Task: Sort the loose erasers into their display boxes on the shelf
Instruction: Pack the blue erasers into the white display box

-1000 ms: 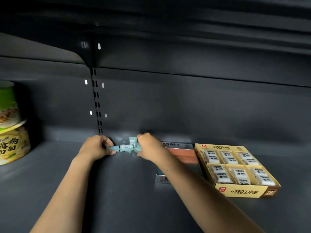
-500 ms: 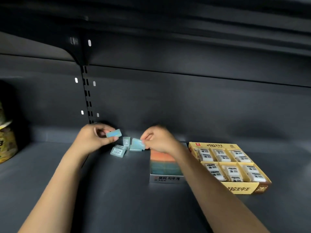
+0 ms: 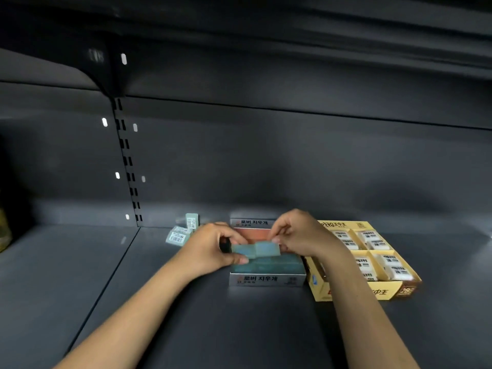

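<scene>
A grey display box (image 3: 266, 279) with Korean lettering sits mid-shelf, holding teal erasers in front and orange ones behind. My left hand (image 3: 210, 249) pinches a teal eraser (image 3: 241, 250) just above the box. My right hand (image 3: 300, 235) pinches a second teal eraser (image 3: 267, 248) beside the first; the two erasers touch end to end. Three loose teal erasers lie at the shelf's back left: one upright (image 3: 191, 221) and two flat with barcode labels (image 3: 177, 237).
A yellow display box (image 3: 354, 291) of white wrapped erasers stands directly right of the grey box, partly behind my right forearm. The dark shelf (image 3: 159, 315) has a slotted upright (image 3: 127, 166) at the back left. A container edge shows at the far left.
Both hands lifted a teal eraser each from the loose pile and carried them right, over the grey box. The view has shifted right, pushing the noodle cups out of frame.
</scene>
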`<state>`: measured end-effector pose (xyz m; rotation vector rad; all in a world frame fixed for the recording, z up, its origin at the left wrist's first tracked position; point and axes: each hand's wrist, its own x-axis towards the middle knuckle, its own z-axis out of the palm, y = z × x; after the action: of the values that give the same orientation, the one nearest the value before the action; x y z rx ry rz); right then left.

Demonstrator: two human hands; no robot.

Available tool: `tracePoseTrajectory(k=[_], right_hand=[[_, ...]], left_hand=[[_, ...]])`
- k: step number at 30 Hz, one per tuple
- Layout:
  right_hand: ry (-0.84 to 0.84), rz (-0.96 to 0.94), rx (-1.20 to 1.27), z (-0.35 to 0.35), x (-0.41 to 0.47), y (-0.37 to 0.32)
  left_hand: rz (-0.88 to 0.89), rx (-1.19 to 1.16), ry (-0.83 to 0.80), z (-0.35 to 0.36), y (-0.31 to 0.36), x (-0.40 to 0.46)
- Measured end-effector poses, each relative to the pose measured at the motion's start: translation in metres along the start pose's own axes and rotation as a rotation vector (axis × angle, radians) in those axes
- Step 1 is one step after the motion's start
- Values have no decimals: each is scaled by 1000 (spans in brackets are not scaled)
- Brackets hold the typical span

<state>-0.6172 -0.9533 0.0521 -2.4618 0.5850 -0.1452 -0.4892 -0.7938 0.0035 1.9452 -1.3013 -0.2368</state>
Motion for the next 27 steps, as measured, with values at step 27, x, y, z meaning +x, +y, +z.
tracePoseTrajectory(k=[27], right_hand=[[0, -97, -139, 30, 4, 9]], left_hand=[[-56, 62, 68, 11, -9, 3]])
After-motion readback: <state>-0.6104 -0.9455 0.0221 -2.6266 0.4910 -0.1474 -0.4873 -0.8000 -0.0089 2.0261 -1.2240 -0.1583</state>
